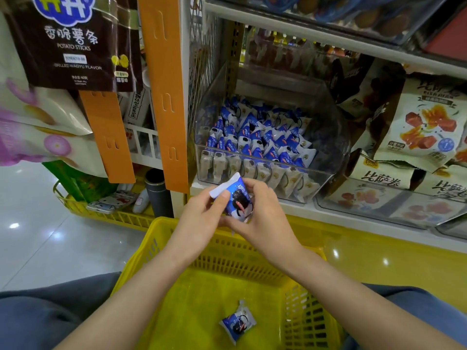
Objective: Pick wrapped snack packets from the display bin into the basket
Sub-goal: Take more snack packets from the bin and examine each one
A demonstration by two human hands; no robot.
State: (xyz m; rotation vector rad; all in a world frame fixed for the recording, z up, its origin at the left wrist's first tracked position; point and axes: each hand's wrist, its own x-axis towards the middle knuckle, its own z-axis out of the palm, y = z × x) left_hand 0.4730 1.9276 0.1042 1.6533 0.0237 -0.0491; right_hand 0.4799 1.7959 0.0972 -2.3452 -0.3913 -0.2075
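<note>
Reaching forward from the near edge, two bare forearms converge over a yellow plastic mesh basket [156, 238] that sits between the person's knees. Both hands meet above the basket's far rim and share one blue-and-white wrapped snack packet [236, 195]. The left hand [202, 210] pinches the packet's left side, thumb laid flat on its front. The right hand [265, 213] curls its fingers round the packet's right and lower edge. The packet is tilted, its white crimped end pointing up and left.

One matching second packet [237, 322] lies alone on the basket floor, near the right wall.

Just beyond the hands, a clear plastic display bin [336, 137] stands on a white shelf, packed with rows of the same packets [255, 137], too many to count.

Two orange hanging strips [164, 92] dangle to the left of the bin. One brown bag of potato sticks [75, 41] hangs at far left. Cream snack bags [427, 127] are stacked to the right of the bin. Another yellow basket [106, 213] rests on the floor at left.
</note>
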